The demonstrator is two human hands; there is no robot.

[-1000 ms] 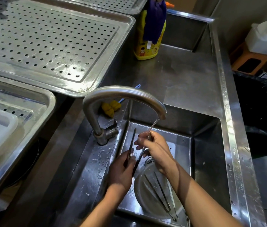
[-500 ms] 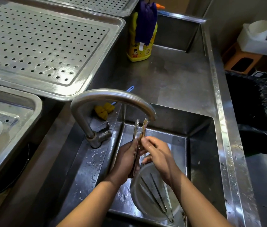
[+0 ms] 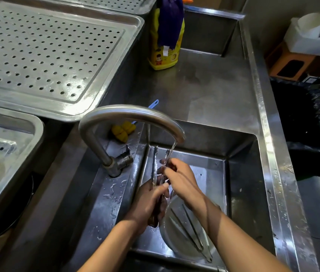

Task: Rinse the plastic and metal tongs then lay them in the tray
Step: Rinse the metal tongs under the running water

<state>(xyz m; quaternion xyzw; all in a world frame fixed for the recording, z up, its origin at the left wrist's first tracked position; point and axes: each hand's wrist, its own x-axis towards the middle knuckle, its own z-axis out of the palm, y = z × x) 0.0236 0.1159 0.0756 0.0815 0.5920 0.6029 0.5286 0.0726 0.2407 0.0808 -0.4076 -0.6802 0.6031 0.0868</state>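
Note:
Over the steel sink [image 3: 241, 193], my left hand [image 3: 149, 203] grips the lower end of a pair of tongs [image 3: 154, 163] whose two arms point up toward the faucet spout [image 3: 131, 114]. Water runs from the spout onto the right arm of the tongs. My right hand [image 3: 180, 177] pinches that right arm just under the stream. Below my hands, a round bowl [image 3: 167, 232] in the sink holds more metal tongs [image 3: 190, 232]. A perforated steel tray [image 3: 47, 55] lies at the upper left.
A yellow detergent bottle [image 3: 165, 59] with a dark cloth over it stands on the steel counter behind the sink. A yellow sponge brush [image 3: 123, 131] lies by the faucet base. A second steel tray [image 3: 8, 154] sits at the left. A black bin bag [image 3: 308, 124] is at the right.
The tongs' arms have spread apart again after being squeezed together. My right hand has slid up the right arm toward the stream. The camera has shifted slightly.

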